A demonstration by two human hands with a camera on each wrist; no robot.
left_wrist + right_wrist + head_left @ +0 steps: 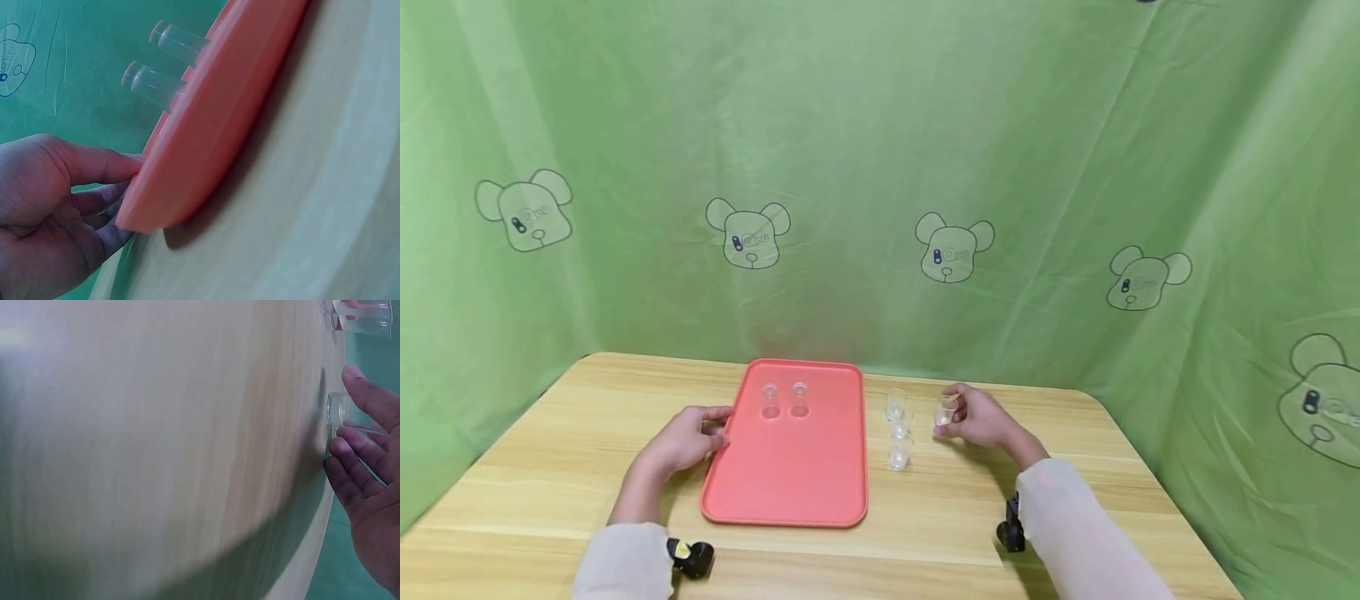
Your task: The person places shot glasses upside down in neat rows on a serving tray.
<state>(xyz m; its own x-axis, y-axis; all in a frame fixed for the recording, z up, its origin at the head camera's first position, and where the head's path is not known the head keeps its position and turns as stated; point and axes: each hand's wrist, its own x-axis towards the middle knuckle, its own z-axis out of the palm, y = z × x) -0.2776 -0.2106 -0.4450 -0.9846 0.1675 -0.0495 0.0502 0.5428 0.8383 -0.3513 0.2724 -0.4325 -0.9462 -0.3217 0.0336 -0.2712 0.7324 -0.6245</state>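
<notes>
A pink tray (790, 475) lies flat on the wooden table (550, 467). Two small clear glasses (770, 400) (800, 398) stand at its far end. My left hand (718, 429) grips the tray's left rim. In the left wrist view the thumb lies on the rim (206, 137) and the fingers (103, 200) curl under its edge. My right hand (951, 417) holds another small glass (946, 411) on the table right of the tray. In the right wrist view this glass (340, 409) sits between thumb and fingers (350, 456).
Three more clear glasses (898, 429) stand in a short row between the tray and my right hand. A green cloth with bear prints (955, 250) hangs close behind and on both sides of the table. Bare wood lies in front of the tray.
</notes>
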